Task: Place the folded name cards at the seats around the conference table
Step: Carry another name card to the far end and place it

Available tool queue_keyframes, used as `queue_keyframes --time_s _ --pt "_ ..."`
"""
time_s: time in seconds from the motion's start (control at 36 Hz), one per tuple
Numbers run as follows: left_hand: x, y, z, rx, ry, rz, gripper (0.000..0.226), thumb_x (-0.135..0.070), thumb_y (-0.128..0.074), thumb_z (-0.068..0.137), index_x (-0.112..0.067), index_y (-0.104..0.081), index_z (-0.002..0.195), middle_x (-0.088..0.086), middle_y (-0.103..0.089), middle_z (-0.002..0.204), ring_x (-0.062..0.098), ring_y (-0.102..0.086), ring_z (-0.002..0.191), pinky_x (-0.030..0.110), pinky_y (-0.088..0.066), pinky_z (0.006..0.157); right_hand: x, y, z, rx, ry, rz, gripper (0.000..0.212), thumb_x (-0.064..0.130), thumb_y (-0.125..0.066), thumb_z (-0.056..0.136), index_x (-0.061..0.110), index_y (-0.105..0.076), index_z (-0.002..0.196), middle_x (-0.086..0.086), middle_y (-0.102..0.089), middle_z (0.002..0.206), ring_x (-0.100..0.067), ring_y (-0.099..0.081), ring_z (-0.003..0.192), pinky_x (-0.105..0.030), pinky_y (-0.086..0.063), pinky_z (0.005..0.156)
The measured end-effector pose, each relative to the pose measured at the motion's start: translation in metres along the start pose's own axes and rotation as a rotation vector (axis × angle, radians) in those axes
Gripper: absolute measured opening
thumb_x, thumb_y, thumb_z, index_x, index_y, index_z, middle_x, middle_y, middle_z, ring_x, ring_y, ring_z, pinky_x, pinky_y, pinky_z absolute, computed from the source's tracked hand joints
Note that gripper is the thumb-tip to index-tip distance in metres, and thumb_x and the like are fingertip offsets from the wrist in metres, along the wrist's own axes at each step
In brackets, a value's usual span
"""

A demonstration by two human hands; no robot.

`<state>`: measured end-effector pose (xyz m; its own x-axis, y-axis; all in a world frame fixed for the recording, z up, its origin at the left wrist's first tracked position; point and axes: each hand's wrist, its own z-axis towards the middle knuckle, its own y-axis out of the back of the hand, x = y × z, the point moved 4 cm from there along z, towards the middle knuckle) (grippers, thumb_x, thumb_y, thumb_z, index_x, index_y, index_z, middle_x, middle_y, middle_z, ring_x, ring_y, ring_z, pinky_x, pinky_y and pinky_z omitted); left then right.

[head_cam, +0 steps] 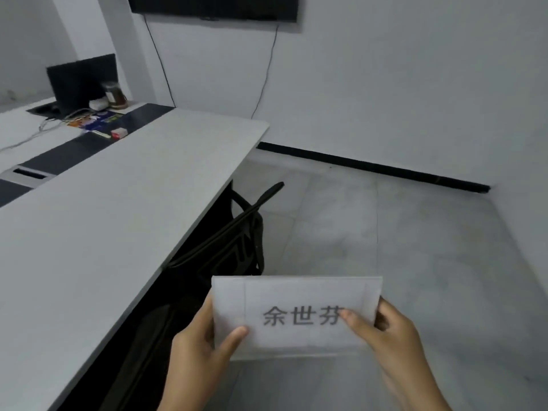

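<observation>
Head view, lower centre: my left hand and right hand pinch the white folded paper name card by its ends, printed face up for reading.

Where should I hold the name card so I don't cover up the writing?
Hold the name card by its blank side margins, coming in from each side. The writing sits in the middle. Right now the left hand pinches blank paper, but the right hand has its thumb on the last character, so slide it outward.

My one cam, head-worn, looks fwd and down: hands close at bottom edge, table running off left, wall far ahead. No 2nd view.
</observation>
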<state>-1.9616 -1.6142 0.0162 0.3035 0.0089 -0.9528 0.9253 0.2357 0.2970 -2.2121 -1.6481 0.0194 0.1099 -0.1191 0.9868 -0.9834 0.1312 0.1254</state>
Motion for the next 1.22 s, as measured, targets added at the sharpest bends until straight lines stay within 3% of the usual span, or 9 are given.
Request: queue_keyframes --time_s 0.11,0.25,0.56,0.69,0.89,1.0,1.08,1.14,1.22 --pt "0.002 -0.044 0.049 0.036 0.009 -0.005 0.064 -0.009 -0.072 0.07 -0.023 -0.047 0.127 -0.047 -0.057 0.087 -0.021 -0.055 0.087 -0.002 -0.043 0.067 -0.01 0.021 0.051 -0.082 -0.006 0.033 0.024 -0.001 -0.074 0.065 0.023 -0.07 0.06 0.012 -0.073 0.065 -0.004 -0.067 0.061 -0.014 -0.052 0.056" --pt "0.004 -0.096 0.143 0.057 0.016 -0.063 0.068 -0.002 -0.071 0.068 -0.021 -0.045 0.129 -0.027 -0.06 0.09 -0.025 -0.054 0.08 -0.004 -0.041 0.066 -0.014 0.031 0.144 -0.149 -0.037 0.044 0.021 0.004 -0.075 0.065 0.019 -0.071 0.078 0.008 -0.075 0.072 -0.01 -0.069 0.07 -0.018 -0.055 0.06" --pt "-0.023 -0.19 0.377 0.152 -0.019 -0.11 0.063 -0.008 -0.077 0.064 -0.041 -0.05 0.112 -0.035 -0.064 0.094 -0.01 -0.061 0.09 0.007 -0.048 0.078 0.017 0.054 0.36 -0.322 -0.032 0.04 0.024 0.001 -0.077 0.061 0.018 -0.071 0.077 0.004 -0.075 0.075 -0.021 -0.067 0.073 -0.025 -0.056 0.065" --pt "-0.009 -0.235 0.45 0.149 0.06 -0.094 0.068 -0.001 -0.078 0.059 -0.044 -0.048 0.103 -0.045 -0.059 0.082 -0.015 -0.061 0.082 0.0 -0.045 0.069 0.007 0.066 0.447 -0.342 -0.065 0.031 0.031 0.0 -0.077 0.06 0.019 -0.07 0.084 0.007 -0.074 0.079 -0.021 -0.066 0.072 -0.019 -0.054 0.061" --pt "0.013 -0.263 0.567 -0.045 0.196 -0.088 0.075 -0.014 -0.085 0.048 -0.043 -0.05 0.107 -0.03 -0.068 0.07 -0.009 -0.064 0.076 0.008 -0.05 0.07 0.007 0.036 0.62 -0.122 -0.096 0.008 0.042 0.001 -0.083 0.053 0.015 -0.066 0.089 -0.013 -0.073 0.079 -0.032 -0.067 0.077 -0.044 -0.055 0.075" --pt "0.01 -0.255 0.617 -0.253 0.27 -0.062 0.075 -0.007 -0.084 0.053 -0.062 -0.053 0.093 -0.026 -0.068 0.059 -0.009 -0.063 0.061 0.008 -0.05 0.061 0.029 -0.006 0.717 0.112 -0.091 -0.041 0.039 0.002 -0.082 0.054 0.02 -0.063 0.083 0.001 -0.073 0.066 -0.006 -0.065 0.057 -0.014 -0.052 0.054" --pt "0.017 -0.24 0.638 -0.418 0.355 -0.04 0.071 -0.005 -0.083 0.054 -0.04 -0.048 0.105 -0.026 -0.067 0.06 -0.008 -0.064 0.063 0.009 -0.05 0.06 0.044 -0.053 0.773 0.307 -0.075 -0.082 0.049 0.024 -0.084 0.04 0.02 -0.063 0.084 -0.003 -0.074 0.072 -0.016 -0.068 0.067 -0.022 -0.054 0.059" --pt "0.021 -0.227 0.646 -0.509 0.404 -0.044 0.067 -0.005 -0.081 0.057 -0.032 -0.05 0.11 -0.031 -0.066 0.064 -0.008 -0.064 0.067 0.009 -0.051 0.06 0.051 -0.087 0.799 0.43 -0.082 -0.094 0.041 0.008 -0.083 0.052 0.021 -0.062 0.084 -0.006 -0.072 0.078 -0.021 -0.068 0.072 -0.03 -0.055 0.063" --pt "0.024 -0.205 0.652 -0.654 0.463 -0.038 0.068 0.0 -0.078 0.06 -0.029 -0.049 0.114 -0.037 -0.062 0.059 -0.015 -0.061 0.065 0.005 -0.048 0.054 0.058 -0.142 0.824 0.599 -0.079 -0.132 0.038 0.002 -0.081 0.058 0.021 -0.061 0.084 -0.002 -0.07 0.079 -0.002 -0.065 0.058 -0.015 -0.051 0.05"
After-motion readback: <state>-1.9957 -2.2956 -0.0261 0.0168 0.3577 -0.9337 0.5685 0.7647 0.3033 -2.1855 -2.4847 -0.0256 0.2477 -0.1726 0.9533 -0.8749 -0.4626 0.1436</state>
